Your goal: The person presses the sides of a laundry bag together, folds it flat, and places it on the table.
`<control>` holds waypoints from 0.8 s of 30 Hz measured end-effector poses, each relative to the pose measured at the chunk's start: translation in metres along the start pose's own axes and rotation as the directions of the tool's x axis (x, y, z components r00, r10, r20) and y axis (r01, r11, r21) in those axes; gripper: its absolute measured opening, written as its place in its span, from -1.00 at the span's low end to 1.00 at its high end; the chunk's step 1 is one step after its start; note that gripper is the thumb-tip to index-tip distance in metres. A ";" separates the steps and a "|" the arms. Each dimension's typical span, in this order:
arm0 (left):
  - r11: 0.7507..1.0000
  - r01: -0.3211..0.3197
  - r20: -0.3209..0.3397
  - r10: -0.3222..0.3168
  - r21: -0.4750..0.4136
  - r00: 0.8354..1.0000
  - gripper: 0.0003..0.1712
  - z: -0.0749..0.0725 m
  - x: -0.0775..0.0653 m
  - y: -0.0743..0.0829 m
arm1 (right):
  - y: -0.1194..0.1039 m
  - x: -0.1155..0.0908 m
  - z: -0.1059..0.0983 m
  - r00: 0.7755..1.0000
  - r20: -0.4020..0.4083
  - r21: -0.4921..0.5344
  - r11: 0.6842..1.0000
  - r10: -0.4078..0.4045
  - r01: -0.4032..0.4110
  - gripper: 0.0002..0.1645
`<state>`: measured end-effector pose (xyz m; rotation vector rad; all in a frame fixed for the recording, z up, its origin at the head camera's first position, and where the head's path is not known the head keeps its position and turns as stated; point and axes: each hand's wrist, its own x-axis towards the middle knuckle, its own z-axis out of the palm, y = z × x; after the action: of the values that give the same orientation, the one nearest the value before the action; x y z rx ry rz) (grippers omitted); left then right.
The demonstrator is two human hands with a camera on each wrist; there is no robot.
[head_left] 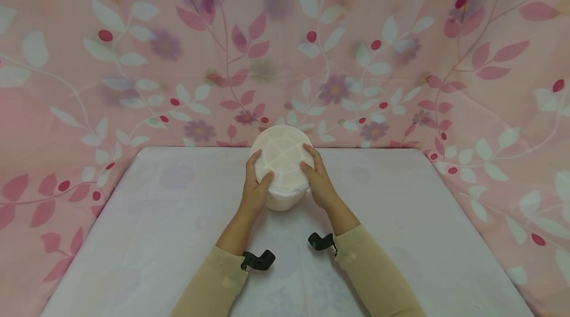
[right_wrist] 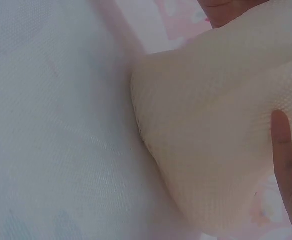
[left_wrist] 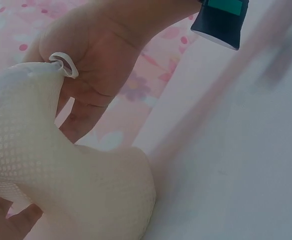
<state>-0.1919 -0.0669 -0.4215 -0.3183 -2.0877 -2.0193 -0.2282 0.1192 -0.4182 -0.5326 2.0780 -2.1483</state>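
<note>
A cream mesh laundry bag (head_left: 285, 158), round-topped with a white zipper edge, is held up between both hands over the table. My left hand (head_left: 256, 186) grips its left side, thumb on the mesh face; in the left wrist view, the fingers (left_wrist: 28, 220) press into the mesh. On the opposite side my right hand (head_left: 320, 178) holds the bag, thumb and fingertips on its upper face. A small white zipper pull (left_wrist: 66, 65) hangs by the right palm. Low in the left wrist view, the bag's rounded end bulges close to the tabletop.
A white cloth-covered table (head_left: 178, 218) lies below, with faint printed patterns. Behind it and at both sides hangs a pink curtain (head_left: 276, 60) with leaves and flowers. Black wrist cameras (head_left: 260, 260) jut out from both beige sleeves (head_left: 378, 272).
</note>
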 end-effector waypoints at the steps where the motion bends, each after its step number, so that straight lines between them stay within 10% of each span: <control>1: 1.000 0.001 0.006 -0.001 0.002 1.000 -0.31 0.000 0.000 0.000 | 0.000 0.000 0.000 1.000 -0.004 0.005 1.000 0.005 -0.005 -0.38; 9: 0.993 0.040 0.045 -0.045 0.110 0.998 -0.31 -0.004 0.007 -0.030 | -0.004 -0.001 0.001 0.999 -0.027 0.049 0.999 0.025 -0.023 -0.38; 24: 0.929 0.043 0.119 -0.092 0.368 0.989 -0.22 -0.013 0.006 -0.021 | 0.019 0.008 -0.005 0.996 -0.077 0.102 0.994 0.042 -0.034 -0.43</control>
<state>-0.2042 -0.0802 -0.4388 -0.3258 -2.5317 -1.6311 -0.2401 0.1204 -0.4354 -0.4003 1.9873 -2.2733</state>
